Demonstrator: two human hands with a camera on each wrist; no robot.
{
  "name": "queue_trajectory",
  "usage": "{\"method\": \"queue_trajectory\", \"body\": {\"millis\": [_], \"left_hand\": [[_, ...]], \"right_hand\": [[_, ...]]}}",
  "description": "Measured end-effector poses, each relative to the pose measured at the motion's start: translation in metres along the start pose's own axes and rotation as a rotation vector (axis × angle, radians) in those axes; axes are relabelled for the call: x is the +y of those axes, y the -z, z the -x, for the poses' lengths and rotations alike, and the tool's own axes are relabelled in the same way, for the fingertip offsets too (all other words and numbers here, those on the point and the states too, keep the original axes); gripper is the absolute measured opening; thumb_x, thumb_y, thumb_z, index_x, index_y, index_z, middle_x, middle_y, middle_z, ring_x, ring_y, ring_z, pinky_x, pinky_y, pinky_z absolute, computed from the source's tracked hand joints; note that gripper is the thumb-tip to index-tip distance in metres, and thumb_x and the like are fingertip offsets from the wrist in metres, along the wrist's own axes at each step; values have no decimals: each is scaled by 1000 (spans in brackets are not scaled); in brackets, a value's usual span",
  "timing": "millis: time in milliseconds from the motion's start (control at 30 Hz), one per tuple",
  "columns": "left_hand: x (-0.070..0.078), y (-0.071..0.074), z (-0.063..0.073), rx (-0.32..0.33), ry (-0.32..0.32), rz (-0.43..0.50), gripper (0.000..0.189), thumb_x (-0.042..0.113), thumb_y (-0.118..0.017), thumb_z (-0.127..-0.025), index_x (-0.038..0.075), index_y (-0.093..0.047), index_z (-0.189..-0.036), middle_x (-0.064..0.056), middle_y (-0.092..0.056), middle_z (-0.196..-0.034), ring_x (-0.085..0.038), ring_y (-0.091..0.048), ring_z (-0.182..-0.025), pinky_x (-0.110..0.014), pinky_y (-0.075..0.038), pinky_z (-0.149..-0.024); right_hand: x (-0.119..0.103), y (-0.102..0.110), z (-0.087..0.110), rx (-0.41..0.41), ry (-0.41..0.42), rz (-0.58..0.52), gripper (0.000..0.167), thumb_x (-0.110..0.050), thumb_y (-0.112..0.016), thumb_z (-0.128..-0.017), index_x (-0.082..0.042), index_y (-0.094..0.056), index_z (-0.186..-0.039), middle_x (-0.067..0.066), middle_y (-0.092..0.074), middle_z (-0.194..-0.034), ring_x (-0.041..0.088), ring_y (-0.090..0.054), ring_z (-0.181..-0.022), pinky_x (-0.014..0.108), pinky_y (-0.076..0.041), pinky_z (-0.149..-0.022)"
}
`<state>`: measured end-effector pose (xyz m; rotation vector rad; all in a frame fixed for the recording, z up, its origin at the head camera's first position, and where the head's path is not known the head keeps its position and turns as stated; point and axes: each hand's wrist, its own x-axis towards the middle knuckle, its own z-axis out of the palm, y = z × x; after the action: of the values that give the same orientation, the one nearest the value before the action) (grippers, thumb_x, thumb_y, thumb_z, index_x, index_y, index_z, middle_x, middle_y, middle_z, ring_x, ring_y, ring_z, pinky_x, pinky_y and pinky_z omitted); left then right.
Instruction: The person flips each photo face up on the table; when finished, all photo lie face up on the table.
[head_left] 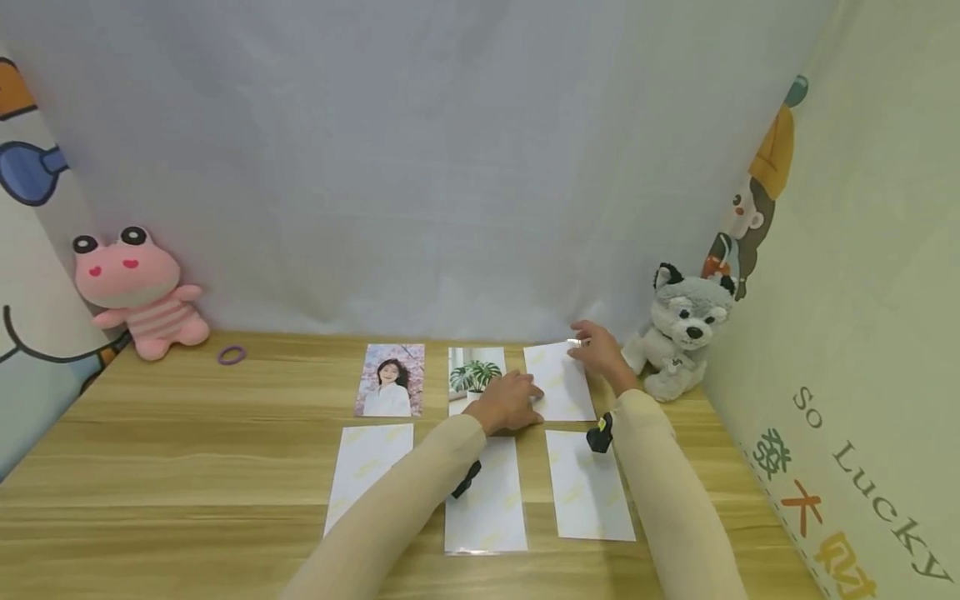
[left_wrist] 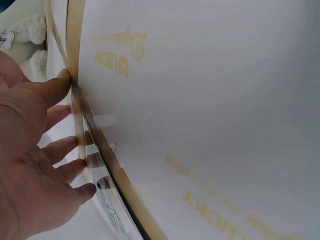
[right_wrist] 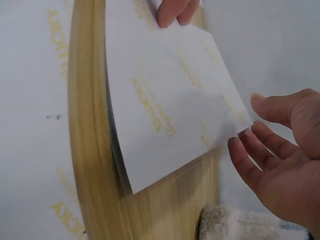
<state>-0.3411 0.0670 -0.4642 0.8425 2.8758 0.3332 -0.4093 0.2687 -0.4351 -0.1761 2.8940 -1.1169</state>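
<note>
A photo print lies face down at the back right of two rows, its white back marked with yellow lettering. My right hand is at its far right corner; in the right wrist view the fingertips touch that corner, with the thumb slightly apart beyond the far edge. Across the plant photo reaches my left hand, covering part of it. The left fingers are extended, their tips at the white print's left edge. Left of these lies a face-up portrait photo.
The front row has three white-backed prints: left, middle and right. A grey plush dog sits right of my right hand. At the far left are a pink plush frog and a purple ring. A white curtain hangs behind.
</note>
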Motion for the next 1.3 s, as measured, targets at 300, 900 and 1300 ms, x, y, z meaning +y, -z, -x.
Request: {"method": "queue_trajectory", "body": {"millis": [300,900,1300], "left_hand": [[2,0,1,-8,23,-10,48,44,-67,-93,24,-63,-137,-5,-50,-152,-28,-45,-142,-46,-40,-113],[5,-5,0,89,25,-31,49,39,-72,-91,23,-62,-136,-4,-55,-147,-28,-48,-138,-45,-44,-110],[-3,-2,5,174,-50,199,59,32,-71,-92,16,-52,-146,-17,-44,-155,-31,-40,-145,-42,-33,-119]], "right_hand": [[-11,8,-2,18,-27,-26,55,-2,-63,-92,2,-46,-145,32,-59,-126,40,-61,-109,35,-55,-80],[-32,14,5,61,48,43,38,-2,-59,-94,2,-62,-131,24,-66,-103,20,-56,-73,26,-45,-60],[-39,24,15,71,-14,-149,41,-5,-56,-99,-3,-56,-140,24,-62,-111,21,-61,-75,49,-58,-78]]}}
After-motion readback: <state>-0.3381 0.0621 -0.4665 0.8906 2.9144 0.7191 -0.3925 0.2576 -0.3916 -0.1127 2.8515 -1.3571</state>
